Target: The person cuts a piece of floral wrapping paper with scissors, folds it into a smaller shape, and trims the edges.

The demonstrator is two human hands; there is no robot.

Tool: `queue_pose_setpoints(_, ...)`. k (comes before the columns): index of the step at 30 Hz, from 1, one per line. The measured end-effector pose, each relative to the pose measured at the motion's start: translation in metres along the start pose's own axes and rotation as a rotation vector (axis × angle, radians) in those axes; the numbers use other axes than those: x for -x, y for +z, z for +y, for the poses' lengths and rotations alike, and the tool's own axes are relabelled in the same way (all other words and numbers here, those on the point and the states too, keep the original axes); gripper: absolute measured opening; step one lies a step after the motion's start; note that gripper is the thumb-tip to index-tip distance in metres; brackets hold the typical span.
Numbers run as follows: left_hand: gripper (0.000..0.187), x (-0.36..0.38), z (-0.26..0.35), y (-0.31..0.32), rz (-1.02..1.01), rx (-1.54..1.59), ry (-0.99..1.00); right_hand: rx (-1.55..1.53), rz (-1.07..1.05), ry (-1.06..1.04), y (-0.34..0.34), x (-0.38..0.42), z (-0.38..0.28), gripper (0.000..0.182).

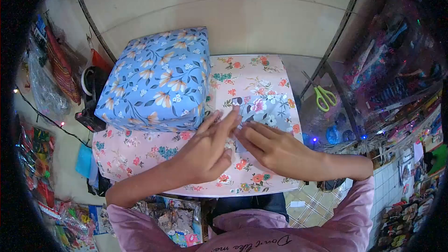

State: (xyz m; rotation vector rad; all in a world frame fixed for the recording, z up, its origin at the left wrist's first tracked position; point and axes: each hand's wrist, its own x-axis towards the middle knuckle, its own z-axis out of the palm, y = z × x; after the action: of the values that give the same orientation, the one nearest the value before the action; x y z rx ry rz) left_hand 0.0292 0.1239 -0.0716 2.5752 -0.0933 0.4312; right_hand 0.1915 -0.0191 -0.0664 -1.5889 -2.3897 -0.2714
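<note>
A small grey-blue floral sheet of paper (276, 112) lies on the table, partly covered by both hands. My left hand (210, 147) is over its left edge, fingers stretched forward and thumb held apart. Close beside those fingertips, my right hand (270, 147) has its fingers curled together in a pinch at the same edge of the paper. The exact contact at the fingertips is hidden. Just left of my left hand sits a large box wrapped in blue floral paper (156, 77).
Pink floral paper covers the table (133, 154). Green-handled scissors (323, 98) lie on a dark glass surface to the right. A black tape dispenser (91, 112) stands left of the box. Packaged goods hang at both sides, and a wall is behind.
</note>
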Motion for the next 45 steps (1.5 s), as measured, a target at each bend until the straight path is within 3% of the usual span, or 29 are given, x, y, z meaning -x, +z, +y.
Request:
queue_pose_setpoints(7,0.07,0.002,0.0,0.007,-0.052,-0.267,0.021,-0.027,0.045,-0.15,0.001,-0.001,0.007,0.037)
queue_pose_setpoints(10,0.071,0.001,0.0,0.006,-0.068,-0.279,0.006,0.013,0.083,-0.269,0.0,0.0,0.009,0.018)
queue_pose_setpoints(22,0.071,0.001,0.001,0.008,-0.063,-0.313,0.02,0.048,0.038,-0.351,-0.004,0.005,0.007,0.025)
queue_pose_setpoints(25,0.07,0.002,0.002,0.007,-0.061,-0.328,0.031,0.07,0.147,-0.342,-0.001,0.008,0.001,0.026)
queue_pose_setpoints(28,0.069,0.002,0.003,0.011,-0.032,-0.339,0.04,0.031,0.087,-0.236,-0.001,0.018,-0.007,0.041)
queue_pose_setpoints(31,0.064,-0.001,0.005,0.01,-0.03,-0.364,0.064,-0.137,0.124,-0.15,-0.023,0.023,0.002,0.039)
queue_pose_setpoints(36,0.05,-0.004,0.011,0.006,0.009,-0.445,0.139,-0.132,0.178,0.109,-0.035,0.048,0.011,0.035)
queue_pose_setpoints(45,0.069,-0.001,0.019,0.0,-0.089,-0.507,0.079,-0.199,0.188,0.195,-0.026,0.088,0.003,0.033)
